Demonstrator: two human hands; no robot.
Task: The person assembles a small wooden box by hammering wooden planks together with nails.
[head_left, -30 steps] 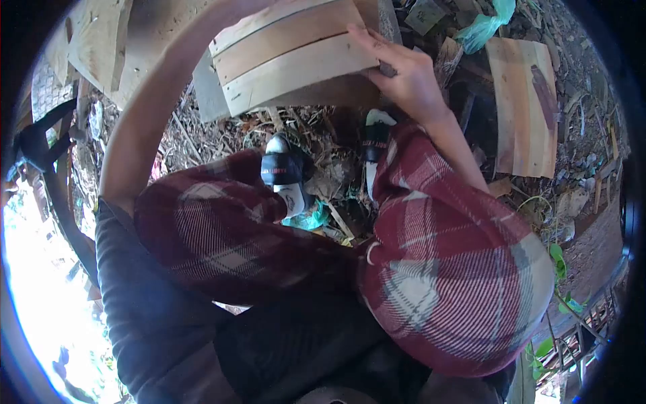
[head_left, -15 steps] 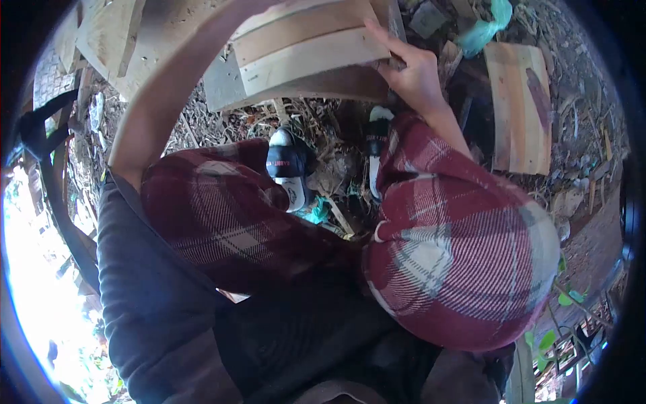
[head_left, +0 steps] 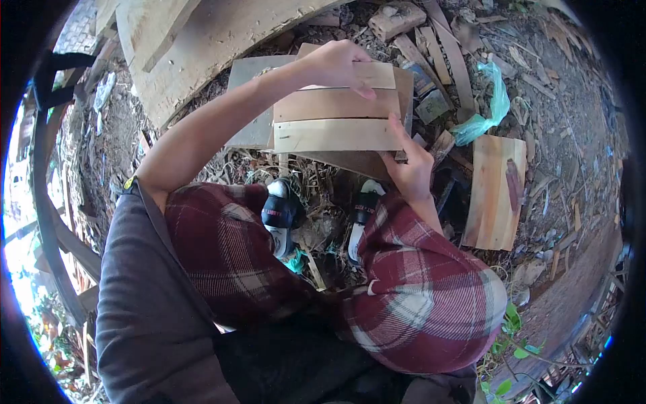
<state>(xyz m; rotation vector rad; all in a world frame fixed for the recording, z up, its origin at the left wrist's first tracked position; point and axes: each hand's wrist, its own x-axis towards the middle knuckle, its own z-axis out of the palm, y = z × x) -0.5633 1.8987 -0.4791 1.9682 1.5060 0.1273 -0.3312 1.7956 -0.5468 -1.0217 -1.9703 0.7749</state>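
A panel of several thin wooden slats laid side by side is over a larger board in front of my feet. Reaching across from the left, my left hand grips the far slat near its right end, its thumb over the face. My right hand holds the panel's near right corner, a finger lying on top and the others partly hidden below. A small nail or staple mark shows at the near slat's left end. Beneath the panel, a grey board sticks out to the left.
A similar slatted panel lies on the ground at the right. Beyond are a green plastic bag, a brick and wood strips. A large plywood sheet spans the far left. My slippers stand among debris.
The view has tilted forward, so the panel and both hands sit lower in it. My left hand, previously out of sight past the top edge, now shows on the far slat.
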